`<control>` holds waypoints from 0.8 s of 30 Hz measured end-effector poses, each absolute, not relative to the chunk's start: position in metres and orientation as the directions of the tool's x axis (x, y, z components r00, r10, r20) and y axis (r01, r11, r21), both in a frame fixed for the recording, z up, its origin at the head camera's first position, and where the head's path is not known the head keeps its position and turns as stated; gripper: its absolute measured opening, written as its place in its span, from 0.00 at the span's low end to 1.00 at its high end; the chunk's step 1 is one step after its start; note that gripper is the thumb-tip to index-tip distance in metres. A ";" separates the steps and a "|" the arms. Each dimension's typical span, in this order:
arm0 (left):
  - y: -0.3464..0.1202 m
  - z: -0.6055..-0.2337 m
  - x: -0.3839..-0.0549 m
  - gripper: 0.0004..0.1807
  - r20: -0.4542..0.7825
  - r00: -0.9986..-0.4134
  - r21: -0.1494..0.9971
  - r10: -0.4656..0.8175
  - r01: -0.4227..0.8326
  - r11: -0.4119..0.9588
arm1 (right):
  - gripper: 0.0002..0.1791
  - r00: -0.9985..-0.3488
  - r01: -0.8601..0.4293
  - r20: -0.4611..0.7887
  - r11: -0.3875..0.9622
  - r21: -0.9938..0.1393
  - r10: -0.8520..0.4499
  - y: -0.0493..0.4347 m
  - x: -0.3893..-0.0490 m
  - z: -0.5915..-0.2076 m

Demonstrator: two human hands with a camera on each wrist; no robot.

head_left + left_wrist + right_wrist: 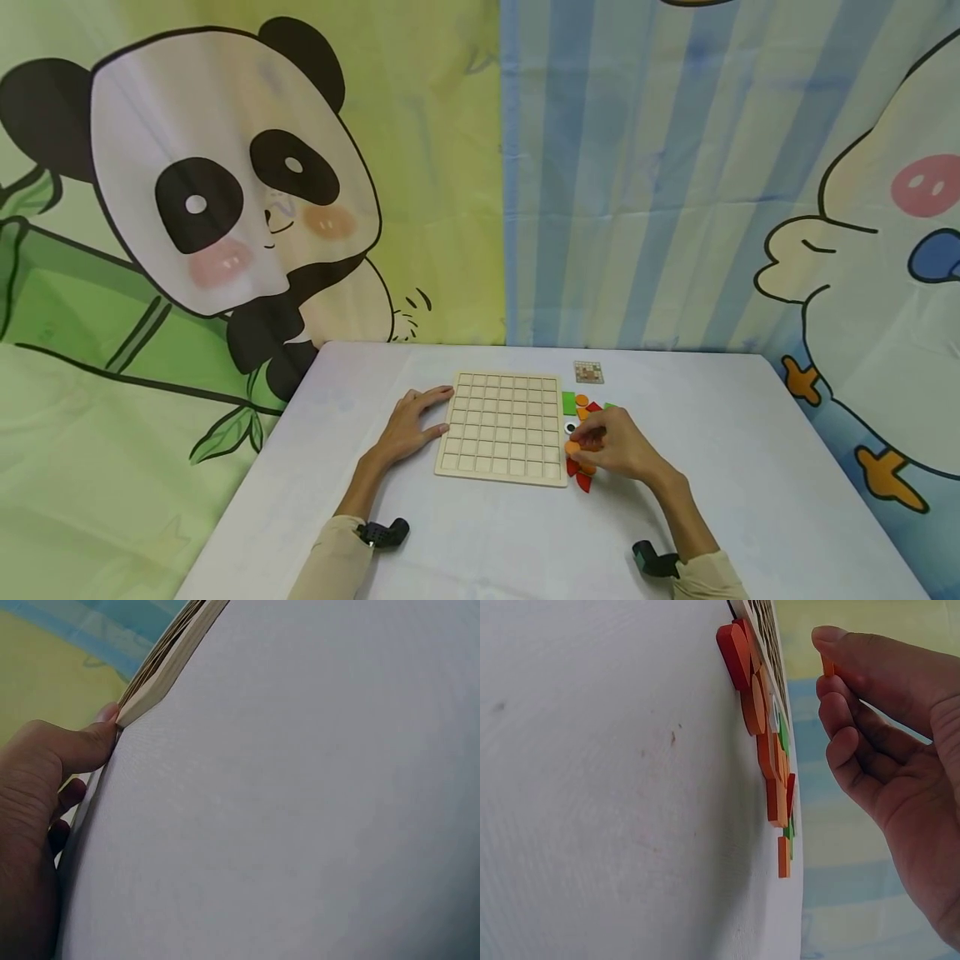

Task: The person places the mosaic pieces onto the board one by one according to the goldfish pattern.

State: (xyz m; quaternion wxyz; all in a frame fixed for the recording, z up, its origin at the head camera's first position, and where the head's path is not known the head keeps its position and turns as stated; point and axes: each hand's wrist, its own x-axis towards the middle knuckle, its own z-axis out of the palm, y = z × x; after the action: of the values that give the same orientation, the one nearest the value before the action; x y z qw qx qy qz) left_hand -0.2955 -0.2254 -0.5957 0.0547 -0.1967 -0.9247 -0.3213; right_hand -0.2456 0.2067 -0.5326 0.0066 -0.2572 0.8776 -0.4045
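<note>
A square wooden grid board (504, 480) lies on the white table. My left hand (406, 425) rests at its left edge, fingers and thumb touching the rim; the left wrist view shows the thumb (90, 746) against the board's corner. To the right of the board, my right hand (621, 446) pinches an orange piece (572, 448), round in the head view. Seen from the right wrist, thumb and index finger hold this orange piece (827, 666) edge-on, above the table. Below the hand lie several coloured pieces, including a red one (583, 482); the hand partly hides them.
A green square (568, 403), an orange disc (582, 401) and a black-and-white eye piece (570, 427) lie along the board's right edge. Farther back is a small patterned card (588, 372). Printed curtains (600, 208) hang behind the table.
</note>
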 end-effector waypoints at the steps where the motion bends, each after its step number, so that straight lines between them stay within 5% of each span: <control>1: -0.225 -0.596 -0.296 0.37 0.229 -0.916 0.572 0.328 0.400 0.716 | 0.10 -0.866 -0.449 0.199 0.537 -0.714 -0.458 0.206 -0.246 -0.533; 24: -0.226 -0.596 -0.295 0.38 0.229 -0.916 0.580 0.329 0.400 0.710 | 0.10 -0.800 -0.538 0.271 0.439 -0.719 -0.536 0.181 -0.251 -0.533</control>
State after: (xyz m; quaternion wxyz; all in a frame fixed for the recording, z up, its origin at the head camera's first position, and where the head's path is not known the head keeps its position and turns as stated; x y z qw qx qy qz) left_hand -0.2953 -0.2262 -0.5957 0.0545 -0.1972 -0.9231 -0.3257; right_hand -0.2512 0.1813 -0.5325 -0.0015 -0.3164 0.8483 -0.4246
